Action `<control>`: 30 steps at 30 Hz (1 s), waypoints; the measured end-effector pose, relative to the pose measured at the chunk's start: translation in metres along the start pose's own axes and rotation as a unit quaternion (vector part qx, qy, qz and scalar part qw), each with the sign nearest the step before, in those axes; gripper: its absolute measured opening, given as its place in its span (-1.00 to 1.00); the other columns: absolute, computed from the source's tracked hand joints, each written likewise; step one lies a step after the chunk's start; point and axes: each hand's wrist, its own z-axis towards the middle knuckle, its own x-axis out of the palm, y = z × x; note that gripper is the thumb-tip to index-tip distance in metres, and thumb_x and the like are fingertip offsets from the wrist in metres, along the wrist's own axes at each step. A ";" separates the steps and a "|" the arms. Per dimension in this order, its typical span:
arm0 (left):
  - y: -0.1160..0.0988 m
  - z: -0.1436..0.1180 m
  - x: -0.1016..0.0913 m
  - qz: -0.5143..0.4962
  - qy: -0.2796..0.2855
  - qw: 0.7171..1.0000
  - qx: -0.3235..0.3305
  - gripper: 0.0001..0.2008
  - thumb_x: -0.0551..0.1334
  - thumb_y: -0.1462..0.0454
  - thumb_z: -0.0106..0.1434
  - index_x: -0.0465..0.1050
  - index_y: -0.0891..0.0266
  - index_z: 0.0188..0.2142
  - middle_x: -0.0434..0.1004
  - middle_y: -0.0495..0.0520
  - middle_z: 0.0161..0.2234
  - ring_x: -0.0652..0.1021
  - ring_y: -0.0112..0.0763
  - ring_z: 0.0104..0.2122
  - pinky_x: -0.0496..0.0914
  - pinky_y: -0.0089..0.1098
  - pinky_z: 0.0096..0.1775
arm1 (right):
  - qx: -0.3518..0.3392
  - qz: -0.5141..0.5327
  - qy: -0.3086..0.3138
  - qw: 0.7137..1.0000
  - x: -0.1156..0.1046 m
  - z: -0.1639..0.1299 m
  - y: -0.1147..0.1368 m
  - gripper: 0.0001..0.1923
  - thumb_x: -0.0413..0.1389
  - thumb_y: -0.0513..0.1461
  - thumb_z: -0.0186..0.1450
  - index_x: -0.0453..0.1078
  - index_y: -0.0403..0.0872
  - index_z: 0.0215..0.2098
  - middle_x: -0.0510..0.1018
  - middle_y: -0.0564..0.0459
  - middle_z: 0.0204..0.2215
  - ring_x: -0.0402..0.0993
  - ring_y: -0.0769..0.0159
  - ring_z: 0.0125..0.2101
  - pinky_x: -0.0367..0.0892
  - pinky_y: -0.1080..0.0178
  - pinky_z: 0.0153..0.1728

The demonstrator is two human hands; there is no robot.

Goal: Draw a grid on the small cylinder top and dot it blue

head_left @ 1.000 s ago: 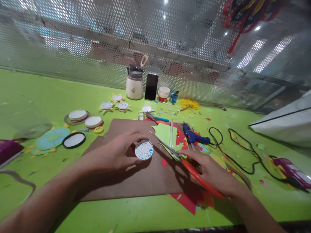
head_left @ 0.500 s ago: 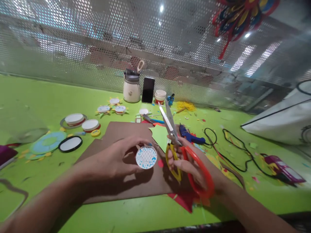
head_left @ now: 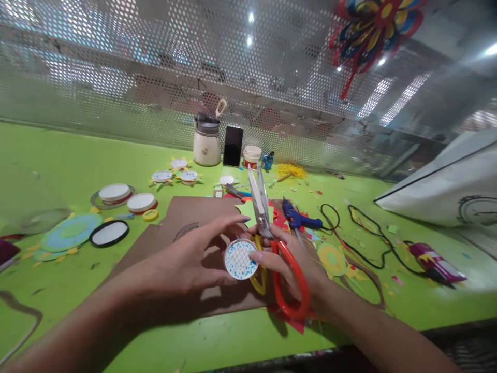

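Observation:
My left hand (head_left: 194, 256) holds a small round white disc (head_left: 240, 259) with a blue speckled grid pattern, above a brown cardboard sheet (head_left: 186, 217). My right hand (head_left: 295, 259) grips scissors (head_left: 267, 228) with one orange and one yellow handle loop. Their blades point up and away and are nearly closed. My right thumb touches the disc's right edge. Green and red paper pieces (head_left: 248, 210) lie just behind the scissors.
A blue glue gun (head_left: 297, 217) with a black cord (head_left: 365, 238) lies to the right. Round lids (head_left: 128, 199), paper flower cut-outs, a white jar (head_left: 205, 142), a phone (head_left: 233, 146) and a small pot stand behind. A white bag (head_left: 442, 186) is far right.
My right hand picked the scissors up from the paper pile, raised them blades-up and brought them left beside the disc. My left hand lifted the disc slightly.

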 end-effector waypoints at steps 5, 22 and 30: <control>0.015 0.005 0.003 -0.100 0.033 0.994 -0.016 -0.24 0.46 0.24 0.23 0.31 -0.06 0.38 0.54 0.20 0.31 0.61 0.04 0.22 0.63 -0.08 0.08 | 0.005 0.050 -0.015 0.999 -0.001 0.000 -0.010 -0.42 0.53 -0.13 0.15 0.54 0.04 0.11 0.63 0.11 -0.23 0.58 0.28 -0.28 0.50 0.23 -0.18; 0.042 0.010 0.043 0.207 -0.146 0.966 0.041 -0.27 0.31 -0.02 0.37 0.18 0.06 0.44 0.40 0.31 0.42 0.51 0.17 0.32 0.38 0.11 0.34 | -0.029 -0.188 -0.145 0.971 0.009 -0.010 0.027 -0.47 0.46 -0.15 0.16 0.54 0.03 0.09 0.71 0.07 -0.30 0.67 0.14 -0.28 0.62 0.08 -0.15; 0.038 0.008 0.042 0.235 -0.168 0.957 0.033 -0.44 0.29 0.05 0.38 0.27 0.02 0.32 0.61 0.23 0.15 0.68 0.06 0.05 0.59 -0.09 0.03 | -0.048 -0.072 -0.098 0.991 0.016 -0.009 0.015 -0.45 0.48 -0.14 0.15 0.49 0.07 0.07 0.76 0.05 -0.16 0.72 0.08 -0.12 0.62 0.04 -0.03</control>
